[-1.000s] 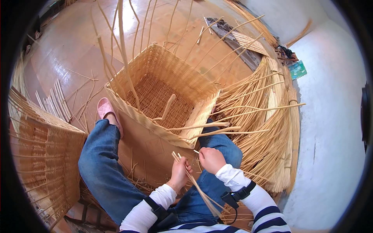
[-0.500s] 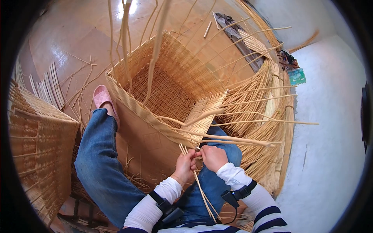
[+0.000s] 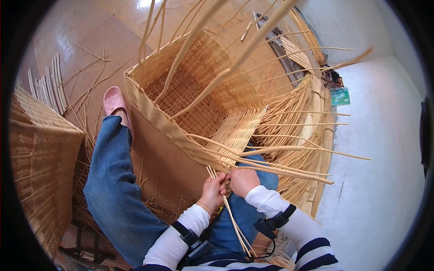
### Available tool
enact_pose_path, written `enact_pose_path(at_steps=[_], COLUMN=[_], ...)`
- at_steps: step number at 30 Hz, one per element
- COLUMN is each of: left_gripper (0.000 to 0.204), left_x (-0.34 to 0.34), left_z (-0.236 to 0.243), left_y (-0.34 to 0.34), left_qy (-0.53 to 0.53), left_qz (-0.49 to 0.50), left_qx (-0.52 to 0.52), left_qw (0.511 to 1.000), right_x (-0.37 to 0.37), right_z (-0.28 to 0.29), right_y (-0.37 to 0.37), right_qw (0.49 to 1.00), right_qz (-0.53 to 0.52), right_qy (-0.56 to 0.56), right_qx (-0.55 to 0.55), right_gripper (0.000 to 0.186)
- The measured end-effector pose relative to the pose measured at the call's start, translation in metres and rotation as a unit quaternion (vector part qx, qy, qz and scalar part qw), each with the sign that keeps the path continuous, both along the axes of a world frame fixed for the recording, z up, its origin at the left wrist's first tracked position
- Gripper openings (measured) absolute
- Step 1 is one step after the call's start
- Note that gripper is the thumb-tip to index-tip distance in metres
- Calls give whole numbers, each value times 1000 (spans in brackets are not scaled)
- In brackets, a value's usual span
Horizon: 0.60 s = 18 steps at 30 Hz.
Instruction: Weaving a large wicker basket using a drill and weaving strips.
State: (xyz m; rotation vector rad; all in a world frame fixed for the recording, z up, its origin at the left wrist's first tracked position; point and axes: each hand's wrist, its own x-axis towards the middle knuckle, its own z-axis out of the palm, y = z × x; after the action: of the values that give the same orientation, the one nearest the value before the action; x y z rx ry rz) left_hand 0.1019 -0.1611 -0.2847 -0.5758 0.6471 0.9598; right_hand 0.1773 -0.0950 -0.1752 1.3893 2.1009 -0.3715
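Observation:
A rectangular wicker basket is tilted in front of me, its near corner over my right knee. Long, unwoven willow rods stick out from its rim. My left hand is closed around several thin wicker rods, which slant down toward my lap. Right beside it, at the basket's near corner, my right hand is closed with its back turned up. The two hands' fingertips nearly meet there. What the right fingers pinch is hidden behind the hand.
Another woven basket stands at the left. Bundles of wicker rods lie along the pale wall at the right. Pale sticks and loose twigs lie on the floor near my pink slipper. Several thick rods arch overhead across the view.
My right hand has rolled over, so its back now faces up and hides its fingers. The left hand keeps its hold on the rods. The basket's long rods have shifted in view.

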Motion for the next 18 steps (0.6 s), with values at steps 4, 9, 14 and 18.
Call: enact_pose_path(at_steps=[4,9,14,18], left_gripper=[2,2,3,5], left_x=[-1,-1,2,3], left_z=[0,1,-1,-4], left_y=[3,7,5,5], left_qy=[-38,-49,-83,-108], left_qz=[-3,-5,9,16], left_qx=[-1,-21,-38,-39], left_qw=[999,999,996,993], right_x=[-7,0,2,-1], right_z=[-2,10,13,9], right_y=[3,0,-2,-1], right_qw=[1000,998,998,998], right_qz=[11,38,38,28], right_qy=[-10,-2,-3,4], right_qx=[17,50,50,59], right_gripper=[12,20,26,22])
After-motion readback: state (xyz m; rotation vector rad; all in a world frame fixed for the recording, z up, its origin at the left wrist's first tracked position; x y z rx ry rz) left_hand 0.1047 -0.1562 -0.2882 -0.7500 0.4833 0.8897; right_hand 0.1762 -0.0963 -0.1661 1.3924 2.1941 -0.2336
